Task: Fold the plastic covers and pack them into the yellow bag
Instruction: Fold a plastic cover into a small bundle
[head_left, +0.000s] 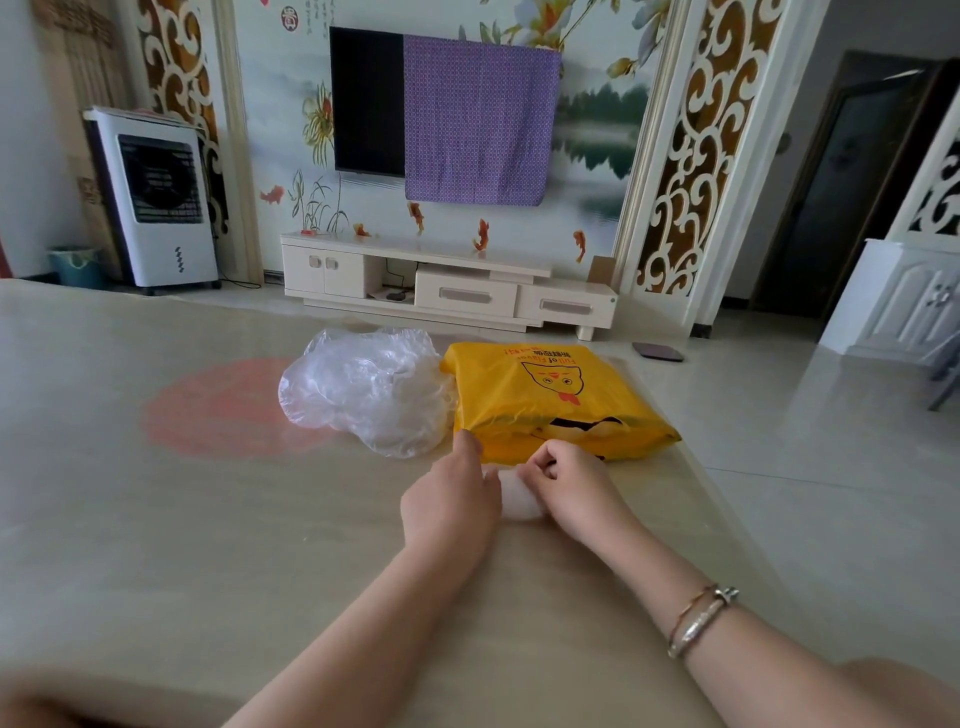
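The yellow bag lies flat on the table just right of the frame's centre, printed with a cartoon face and some lettering. Its near edge gapes a little, showing a dark slit, but what is inside cannot be made out. Touching its left side is a loose heap of clear plastic covers, crumpled and unfolded, resting partly over a faint round pink patch on the table surface.

Just below the bag's near edge, in the middle of the frame, a small white folded cover sits on the table between both hands. The left hand lies knuckles up, its fingers stretched forward and flat along the left side of the bundle, fingertips reaching almost to the bag's edge. The right hand has its fingers curled in, pinching the top of the folded cover from the right. Both forearms rise from the lower edge of the frame and converge toward the bundle; the right wrist wears bracelets.

In the upper part of the frame, a television hangs on the wall, half draped with a purple cloth, above a low white cabinet. A white air cooler stands at upper left.
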